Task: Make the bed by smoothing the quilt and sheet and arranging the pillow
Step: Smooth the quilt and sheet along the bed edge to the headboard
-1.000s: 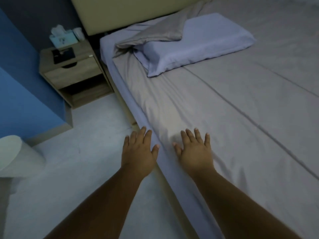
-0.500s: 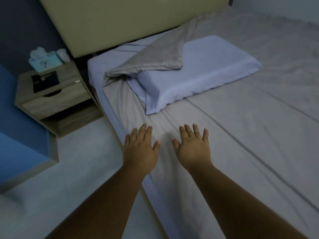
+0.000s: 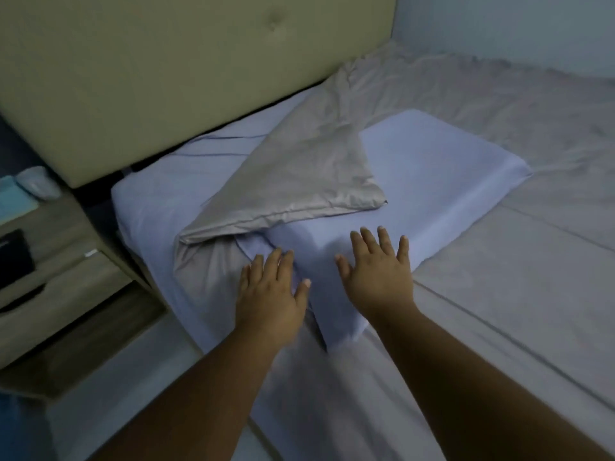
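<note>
Two flat hands, left hand (image 3: pixel 269 294) and right hand (image 3: pixel 379 277), fingers spread, at one rectangular lavender fabric pillow (image 3: pixel 416 181) partly covered by one grey folded-back quilt (image 3: pixel 299 181).

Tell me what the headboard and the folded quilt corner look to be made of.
Headboard: padded upholstery, likely faux leather or smooth fabric, matte beige; a tufted button dimple shows. Quilt: thin woven cloth with a slight sheen, grey-beige; soft creases and a stitched edge suggest cotton or polyester.
</note>
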